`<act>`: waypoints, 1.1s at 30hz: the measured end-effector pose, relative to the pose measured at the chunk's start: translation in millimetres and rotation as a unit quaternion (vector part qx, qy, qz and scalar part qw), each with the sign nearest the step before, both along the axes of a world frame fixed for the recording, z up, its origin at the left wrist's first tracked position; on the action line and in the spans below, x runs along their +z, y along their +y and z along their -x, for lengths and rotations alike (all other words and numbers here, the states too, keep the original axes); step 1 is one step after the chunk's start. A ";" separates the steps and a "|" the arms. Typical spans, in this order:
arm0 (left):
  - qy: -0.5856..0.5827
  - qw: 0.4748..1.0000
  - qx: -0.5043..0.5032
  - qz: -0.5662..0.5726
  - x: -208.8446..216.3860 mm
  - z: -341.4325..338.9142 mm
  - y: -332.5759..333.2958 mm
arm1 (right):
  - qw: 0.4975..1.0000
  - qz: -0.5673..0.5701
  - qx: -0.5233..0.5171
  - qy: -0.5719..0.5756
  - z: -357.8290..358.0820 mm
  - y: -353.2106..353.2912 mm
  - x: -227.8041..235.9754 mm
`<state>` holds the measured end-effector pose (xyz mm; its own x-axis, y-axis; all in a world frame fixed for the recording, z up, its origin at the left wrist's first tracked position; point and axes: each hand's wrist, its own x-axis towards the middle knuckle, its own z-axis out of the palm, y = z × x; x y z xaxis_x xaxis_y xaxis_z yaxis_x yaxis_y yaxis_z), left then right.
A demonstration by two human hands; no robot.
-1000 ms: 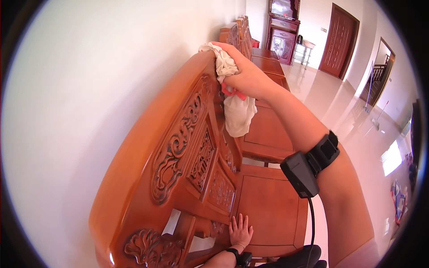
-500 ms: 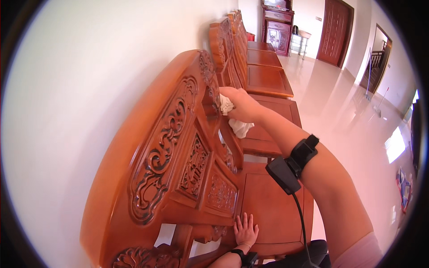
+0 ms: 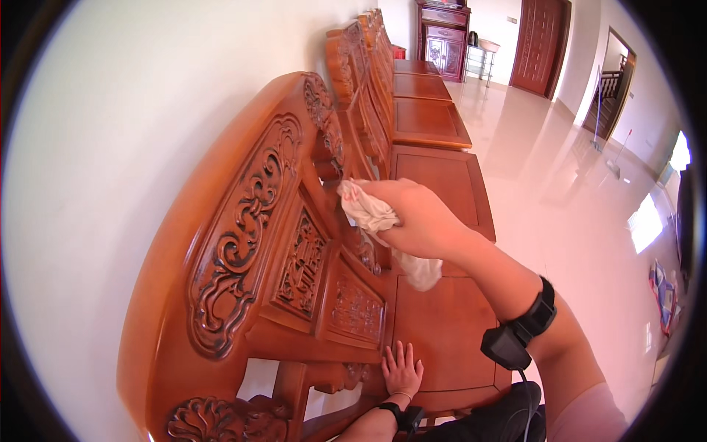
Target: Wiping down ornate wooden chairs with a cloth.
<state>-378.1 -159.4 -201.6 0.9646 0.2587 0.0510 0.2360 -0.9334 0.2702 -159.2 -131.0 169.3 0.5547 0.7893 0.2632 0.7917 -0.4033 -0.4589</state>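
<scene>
Cloth point(image 3: 368, 212), pale, crumpled, bunched in your right hand's point(image 3: 421, 217) curled grip, by glossy carved wood backrest's point(image 3: 213, 173) far edge. Your left hand point(image 3: 403, 376): flat, fingers spread, holding nothing, on seat's point(image 3: 451, 342) near back corner. Shiny floor point(image 3: 545, 206), smooth white wall point(image 3: 103, 191).

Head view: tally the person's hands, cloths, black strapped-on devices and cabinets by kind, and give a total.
Left hand and right hand: 2
Pale cloth: 1
Left black device and right black device: 2
Dark red cabinet: 1
Total: 6
</scene>
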 end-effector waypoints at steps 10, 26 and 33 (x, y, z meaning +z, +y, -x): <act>0.068 0.997 -0.013 -0.039 -2.0 -5.2 -6.9 | 0.986 -0.133 0.086 -0.056 -8.9 24.4 -36.7; 0.038 0.999 -0.002 0.000 1.6 -6.5 -4.5 | 0.940 -0.334 -0.009 0.070 -61.9 35.2 -59.6; 0.079 0.997 -0.006 0.010 5.2 -8.4 -5.7 | 0.923 -0.365 -0.085 0.089 -74.7 53.8 -147.6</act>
